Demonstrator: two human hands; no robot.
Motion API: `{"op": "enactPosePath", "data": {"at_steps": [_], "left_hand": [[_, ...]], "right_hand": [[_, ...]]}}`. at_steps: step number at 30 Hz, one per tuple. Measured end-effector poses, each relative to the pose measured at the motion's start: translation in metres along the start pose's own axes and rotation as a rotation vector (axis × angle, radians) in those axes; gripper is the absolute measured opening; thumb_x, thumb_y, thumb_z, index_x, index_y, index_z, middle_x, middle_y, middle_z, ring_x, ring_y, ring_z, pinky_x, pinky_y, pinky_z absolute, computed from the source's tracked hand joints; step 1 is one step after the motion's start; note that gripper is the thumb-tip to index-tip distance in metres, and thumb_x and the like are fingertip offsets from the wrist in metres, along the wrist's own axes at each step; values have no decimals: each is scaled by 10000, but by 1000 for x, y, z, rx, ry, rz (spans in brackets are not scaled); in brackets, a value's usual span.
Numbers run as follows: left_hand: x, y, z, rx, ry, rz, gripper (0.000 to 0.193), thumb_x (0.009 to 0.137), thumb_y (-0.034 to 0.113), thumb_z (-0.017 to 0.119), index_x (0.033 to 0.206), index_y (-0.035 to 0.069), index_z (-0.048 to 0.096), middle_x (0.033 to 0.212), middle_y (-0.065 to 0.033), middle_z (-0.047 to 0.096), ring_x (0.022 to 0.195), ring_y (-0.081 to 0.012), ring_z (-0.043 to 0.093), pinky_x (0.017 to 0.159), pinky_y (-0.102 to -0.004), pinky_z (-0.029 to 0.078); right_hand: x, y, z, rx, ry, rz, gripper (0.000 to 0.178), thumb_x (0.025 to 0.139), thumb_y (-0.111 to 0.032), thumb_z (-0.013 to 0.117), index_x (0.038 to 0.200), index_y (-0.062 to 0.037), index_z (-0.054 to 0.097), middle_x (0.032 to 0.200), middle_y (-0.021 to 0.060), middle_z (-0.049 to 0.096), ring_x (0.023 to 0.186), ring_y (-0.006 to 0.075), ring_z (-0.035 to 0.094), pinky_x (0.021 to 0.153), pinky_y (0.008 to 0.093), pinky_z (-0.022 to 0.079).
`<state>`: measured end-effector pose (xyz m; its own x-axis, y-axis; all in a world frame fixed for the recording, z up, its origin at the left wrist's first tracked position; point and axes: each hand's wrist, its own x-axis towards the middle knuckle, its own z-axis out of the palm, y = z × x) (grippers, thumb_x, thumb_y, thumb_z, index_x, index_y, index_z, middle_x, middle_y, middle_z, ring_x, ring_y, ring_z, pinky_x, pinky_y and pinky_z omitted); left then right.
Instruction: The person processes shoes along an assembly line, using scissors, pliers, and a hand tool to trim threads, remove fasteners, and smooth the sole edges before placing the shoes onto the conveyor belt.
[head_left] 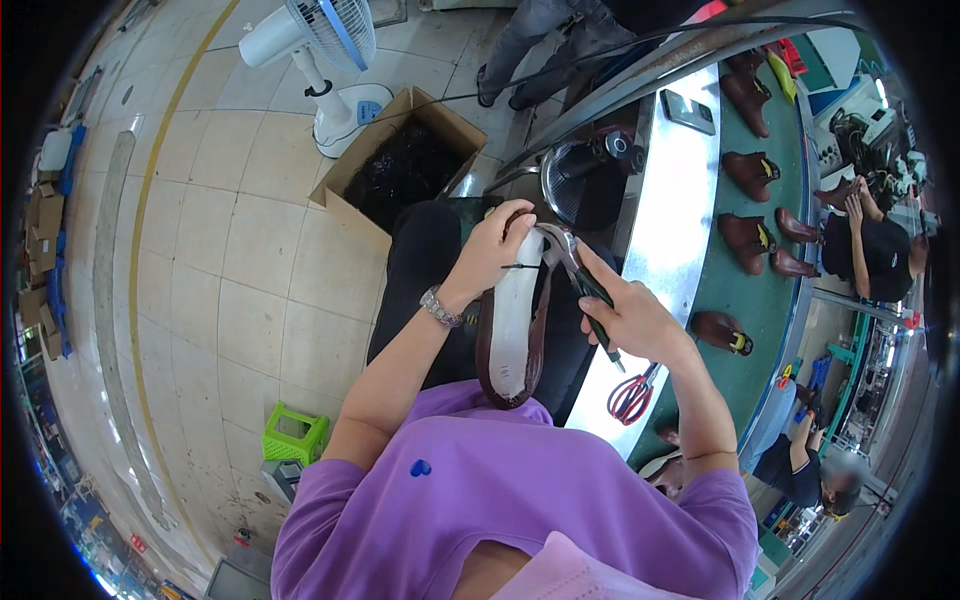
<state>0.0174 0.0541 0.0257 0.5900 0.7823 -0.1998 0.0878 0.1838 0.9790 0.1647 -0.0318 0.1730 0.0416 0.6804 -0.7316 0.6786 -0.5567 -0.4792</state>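
A dark brown leather shoe [514, 335] rests upside down over my lap, its long white bottom facing up. My left hand [492, 252] grips its far end, with fingers curled over the tip. A thin black strip [519, 266] crosses the white bottom near that end. My right hand [638, 318] is closed around the dark green and black handles of metal pliers [562, 246]. The plier head is at the shoe's right edge, close to my left fingers. Whether the jaws pinch the leather, I cannot tell.
Red-handled scissors [632, 398] and a phone [688, 111] lie on the metal bench [668, 200] at right. Beyond it, a green conveyor [735, 290] carries several brown boots. A cardboard box [455, 130] of black material, a fan [345, 105] and a green stool [294, 434] stand leftward. Several people are nearby.
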Motion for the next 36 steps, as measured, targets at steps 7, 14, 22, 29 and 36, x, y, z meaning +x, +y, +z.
{"op": "enactPosePath", "data": {"at_steps": [7,14,22,29,36], "left_hand": [[4,-15,-11,-23,-144,116,357,949,207,426,1255,22,438,1141,-113,547,1023,-170,514,919,-273,370],[1,-12,-18,-79,-196,56,402,922,176,448,1290,24,394,1227,-141,480,1138,-225,459,980,-303,330],[0,-6,-25,-211,-289,-31,509,881,98,495,1352,26,318,1266,-97,442,1165,-169,419,995,-284,316],[-7,-14,-29,-317,-273,-54,661,855,84,539,1421,52,200,1361,-105,353,1228,-164,366,1027,-288,284],[-73,-21,-42,-485,-151,-142,806,871,180,583,1435,46,23,1467,-191,148,1322,-233,250,1075,-334,209]], "right_hand": [[31,3,30,-321,674,-317,684,845,-92,525,1427,-131,167,632,172,601,570,313,622,550,394,487],[23,0,21,-418,627,-443,729,877,-133,505,1446,-238,61,663,193,606,565,356,599,539,423,478],[28,10,33,-468,544,-399,742,835,-90,521,1443,-256,129,632,150,594,486,280,582,433,374,453],[46,17,48,-483,537,-328,731,838,-97,515,1440,-265,135,652,159,602,537,306,602,492,410,475],[12,95,103,197,935,35,726,837,-107,542,1437,-236,154,765,240,606,702,408,596,631,452,450]]}}
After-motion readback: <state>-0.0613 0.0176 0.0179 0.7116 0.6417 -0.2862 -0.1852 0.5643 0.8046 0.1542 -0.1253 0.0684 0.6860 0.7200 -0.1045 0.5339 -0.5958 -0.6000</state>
